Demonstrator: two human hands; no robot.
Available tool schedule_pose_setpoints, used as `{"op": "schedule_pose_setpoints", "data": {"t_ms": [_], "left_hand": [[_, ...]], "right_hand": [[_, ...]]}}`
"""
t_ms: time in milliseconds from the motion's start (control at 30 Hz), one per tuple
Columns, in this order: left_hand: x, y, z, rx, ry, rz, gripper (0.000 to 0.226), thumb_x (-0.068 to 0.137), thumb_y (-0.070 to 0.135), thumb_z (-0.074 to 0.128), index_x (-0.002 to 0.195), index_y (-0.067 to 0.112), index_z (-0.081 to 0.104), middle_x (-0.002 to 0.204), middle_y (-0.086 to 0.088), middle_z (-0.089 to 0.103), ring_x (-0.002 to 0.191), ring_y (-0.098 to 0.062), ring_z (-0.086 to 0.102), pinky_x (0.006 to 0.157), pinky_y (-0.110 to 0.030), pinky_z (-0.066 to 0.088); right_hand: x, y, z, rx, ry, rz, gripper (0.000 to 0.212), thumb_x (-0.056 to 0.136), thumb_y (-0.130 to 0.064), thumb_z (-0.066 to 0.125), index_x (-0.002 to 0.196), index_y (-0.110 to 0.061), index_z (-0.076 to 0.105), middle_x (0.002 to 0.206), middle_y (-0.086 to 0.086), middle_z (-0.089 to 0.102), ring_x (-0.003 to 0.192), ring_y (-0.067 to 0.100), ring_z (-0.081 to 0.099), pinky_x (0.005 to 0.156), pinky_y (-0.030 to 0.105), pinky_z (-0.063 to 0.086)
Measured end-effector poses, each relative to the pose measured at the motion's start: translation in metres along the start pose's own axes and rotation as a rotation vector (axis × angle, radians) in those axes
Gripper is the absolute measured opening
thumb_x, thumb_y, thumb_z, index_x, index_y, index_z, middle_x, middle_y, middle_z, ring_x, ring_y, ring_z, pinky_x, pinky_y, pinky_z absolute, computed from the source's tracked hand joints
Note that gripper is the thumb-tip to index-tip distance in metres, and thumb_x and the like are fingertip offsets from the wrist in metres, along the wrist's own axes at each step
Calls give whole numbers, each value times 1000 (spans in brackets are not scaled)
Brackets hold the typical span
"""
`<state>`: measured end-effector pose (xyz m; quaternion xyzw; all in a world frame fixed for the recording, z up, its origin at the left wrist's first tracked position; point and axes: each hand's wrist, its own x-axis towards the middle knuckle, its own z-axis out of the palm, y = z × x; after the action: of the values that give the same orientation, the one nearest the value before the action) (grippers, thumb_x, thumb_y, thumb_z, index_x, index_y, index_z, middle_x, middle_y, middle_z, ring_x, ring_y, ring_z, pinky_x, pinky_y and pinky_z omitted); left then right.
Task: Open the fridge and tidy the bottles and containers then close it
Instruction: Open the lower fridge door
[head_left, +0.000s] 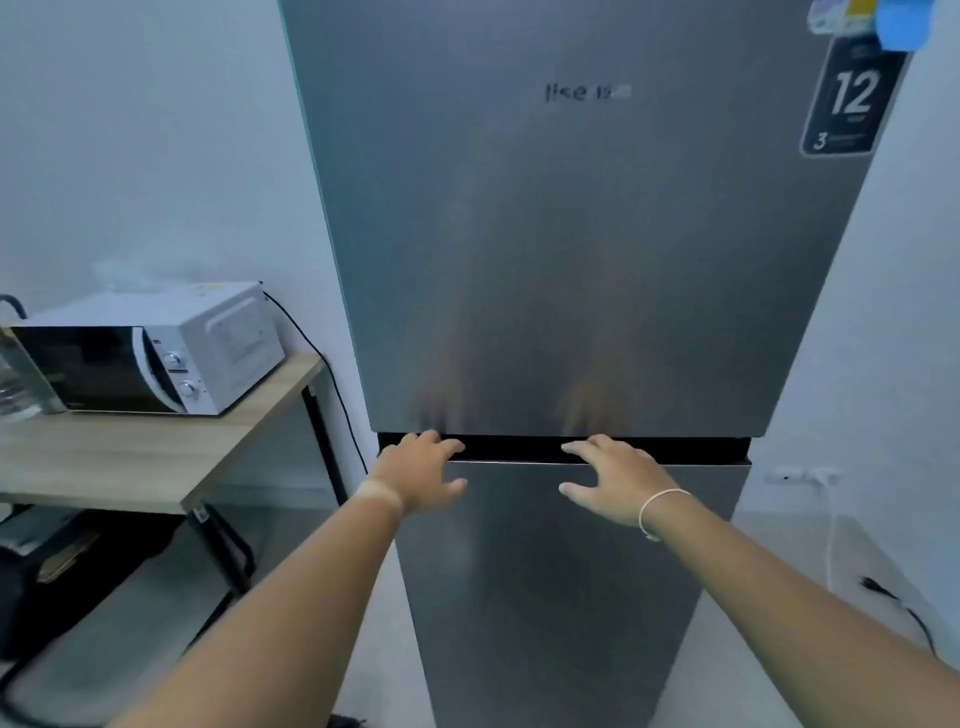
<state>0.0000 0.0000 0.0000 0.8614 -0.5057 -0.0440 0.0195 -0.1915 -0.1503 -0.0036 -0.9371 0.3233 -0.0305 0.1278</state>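
Head view, looking down: left hand (422, 470) spread flat at the dark gap (519, 449) between the two doors, fingertips at its upper lip, thumb hanging loose below. Right hand (613, 480) alike, released, fingers splayed, reaching toward the same recess; a thin white bracelet (655, 512) on its wrist. Nothing grasped by either. Whether any fingertip is hooked inside the recess: cannot tell, too dark.

Beyond the hands, fridge (571, 260) tall, grey, directly ahead, both doors shut. Upper door (597, 234) carrying a blurred logo and a dark sticker (849, 98) near the top right corner; lower door (561, 597) plain. Bottles and containers hidden behind the doors, none visible.

Further left, a white microwave (156, 358) on a wooden table (130, 457), just beside the fridge. At far right, a black cable (904, 608) trailing on the floor near the wall.

Judged risks: hinge side not visible, so a pull at the wrong edge gets no opening. Unclear which door the grip addresses, so possibly the wrong compartment. A hard tug against the seal could rock the tall cabinet and topple bottles standing inside. Swinging leftward, door edge could strike the table.
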Motion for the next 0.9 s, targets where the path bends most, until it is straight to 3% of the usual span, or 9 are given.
{"op": "schedule_pose_setpoints", "data": {"t_ms": [100,267,367,467,600,733,900], "left_hand": [[9,-6,21,102,23,0,60,90,46,46,145,26,34,139,-5,45,127,-28,43,104,-40,40],[26,-21,51,174,193,8,60,90,49,42,144,25,35,132,-4,51,124,-26,43,106,-37,35],[34,-28,63,100,292,-4,60,88,56,39,137,21,46,127,-6,55,121,-26,47,103,-36,36],[38,-26,75,19,402,-32,78,76,70,28,127,18,56,118,-9,59,114,-29,51,100,-37,39],[42,-22,82,46,471,-93,61,83,62,49,122,16,56,118,-10,58,114,-30,49,99,-38,37],[40,-23,87,85,504,-94,59,83,63,49,121,17,53,121,-8,56,121,-30,45,115,-51,21],[41,-24,87,61,533,-71,57,83,61,51,119,17,54,123,-9,56,125,-30,42,116,-61,11]], "right_hand": [[13,5,22,-73,30,-1,58,88,-50,47,141,-31,36,140,-1,45,129,23,42,111,37,30],[29,7,55,-90,181,38,53,88,-50,44,137,-31,39,131,-4,50,124,21,43,112,42,21],[35,5,66,-78,255,74,53,86,-53,46,134,-29,43,130,-4,49,123,22,44,114,45,19],[40,0,77,-117,321,108,59,82,-58,51,130,-25,46,127,-2,50,121,24,44,113,47,20],[45,-9,91,-180,422,152,66,76,-62,58,124,-18,48,124,4,49,119,27,45,113,53,19],[47,-11,100,-204,497,163,70,73,-62,61,123,-16,47,125,6,49,120,29,45,113,55,18],[49,-13,103,-209,530,176,72,73,-62,63,124,-15,46,126,7,48,121,29,44,113,54,19]]}}
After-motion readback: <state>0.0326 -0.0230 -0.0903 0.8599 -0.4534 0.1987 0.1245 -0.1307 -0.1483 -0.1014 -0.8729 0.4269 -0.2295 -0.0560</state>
